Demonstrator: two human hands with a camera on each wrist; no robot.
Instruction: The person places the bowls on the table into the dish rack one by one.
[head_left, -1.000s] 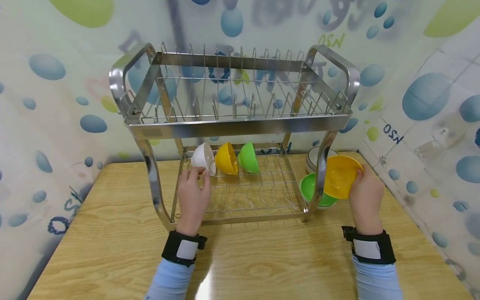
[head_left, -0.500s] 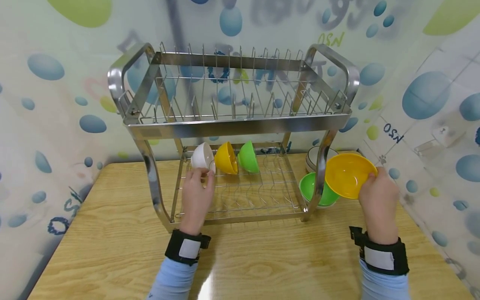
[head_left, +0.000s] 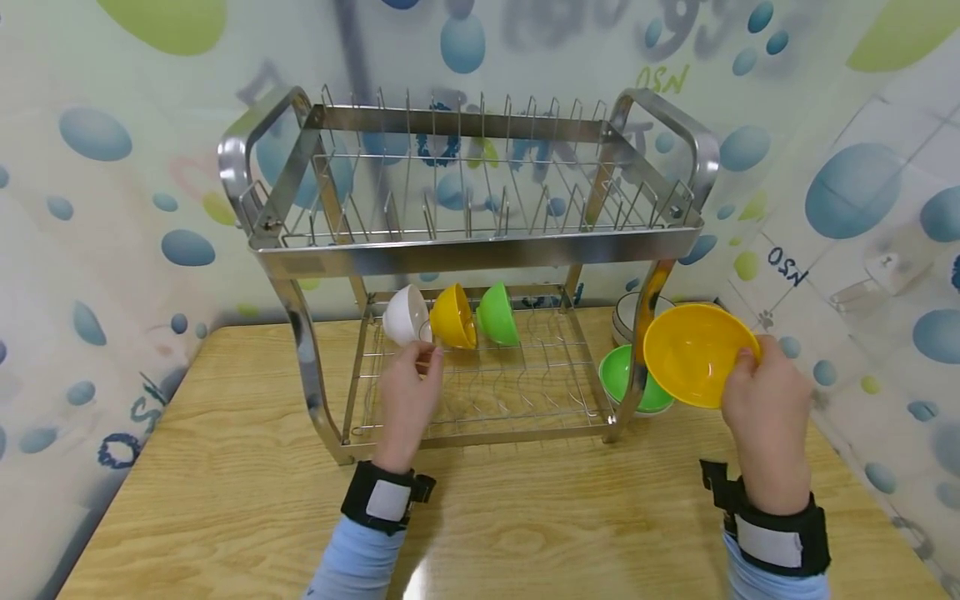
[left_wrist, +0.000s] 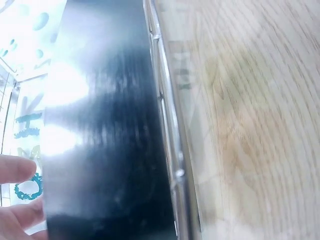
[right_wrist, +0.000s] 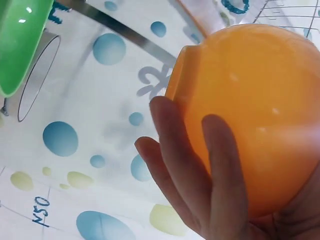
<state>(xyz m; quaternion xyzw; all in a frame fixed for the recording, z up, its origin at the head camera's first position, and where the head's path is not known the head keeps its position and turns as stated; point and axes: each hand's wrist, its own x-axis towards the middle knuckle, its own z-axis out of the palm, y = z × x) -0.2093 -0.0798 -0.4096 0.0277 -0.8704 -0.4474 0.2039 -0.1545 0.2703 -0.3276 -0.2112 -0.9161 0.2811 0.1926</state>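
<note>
My right hand (head_left: 768,412) grips a yellow bowl (head_left: 693,354) by its right rim, thumb inside and fingers spread under the outer wall, as the right wrist view shows. The bowl is held up to the right of the steel dish rack (head_left: 480,254), its inside facing me. My left hand (head_left: 408,392) reaches into the rack's lower tier, fingers loosely bent and holding nothing. Its fingertips are just in front of a white bowl (head_left: 405,315). Beside that, a small yellow bowl (head_left: 452,317) and a light green bowl (head_left: 497,315) stand tilted in a row on the wires.
Right of the rack, a green bowl (head_left: 617,375) sits on the wooden table (head_left: 525,517), partly behind the rack's front leg. A white bowl with a dark rim (head_left: 624,321) stands behind it. The rack's upper tier has upright wires. A patterned wall rises close behind.
The right hand has moved right and toward me, carrying the yellow bowl away from the green one. My left hand has drawn back slightly right from the white bowl, which stays in place.
</note>
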